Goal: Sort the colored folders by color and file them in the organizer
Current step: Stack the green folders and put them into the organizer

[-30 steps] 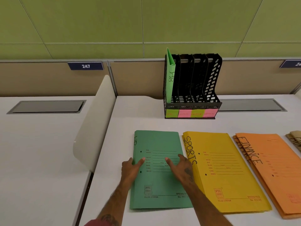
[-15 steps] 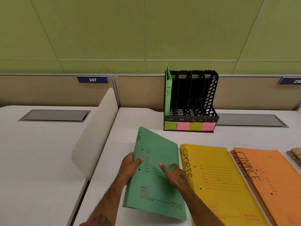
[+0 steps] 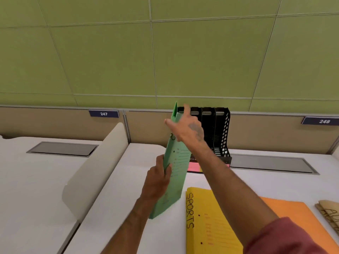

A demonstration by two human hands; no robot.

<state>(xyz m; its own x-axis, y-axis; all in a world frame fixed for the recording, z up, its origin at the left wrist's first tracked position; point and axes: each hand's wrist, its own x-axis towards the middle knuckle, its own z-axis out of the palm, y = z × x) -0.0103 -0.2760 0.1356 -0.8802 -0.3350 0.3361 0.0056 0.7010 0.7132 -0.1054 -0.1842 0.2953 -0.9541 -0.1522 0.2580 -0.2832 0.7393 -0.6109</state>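
A green folder [image 3: 177,173] is raised on edge, tilted toward the black organizer [image 3: 222,132] at the back of the desk. My left hand [image 3: 157,177] grips the folder's lower left edge. Up at the organizer's leftmost slot, my right hand [image 3: 187,127] rests on the folder's top end, fingers partly spread. Another green folder [image 3: 175,110] stands in that slot. A yellow folder marked SPORTS [image 3: 207,222] lies flat on the desk, with orange folders [image 3: 293,215] to its right. My right arm hides much of the organizer's front.
A white curved divider [image 3: 95,167] stands at the desk's left edge. A brown folder stack [image 3: 330,215] lies at the far right. Grey cable hatches [image 3: 271,164] sit in the desk behind. A beige partition with number plates runs along the back.
The green folder went from lying flat to raised on edge and moved toward the organizer's left slot. My right hand rose to its top end. The view tilted upward.
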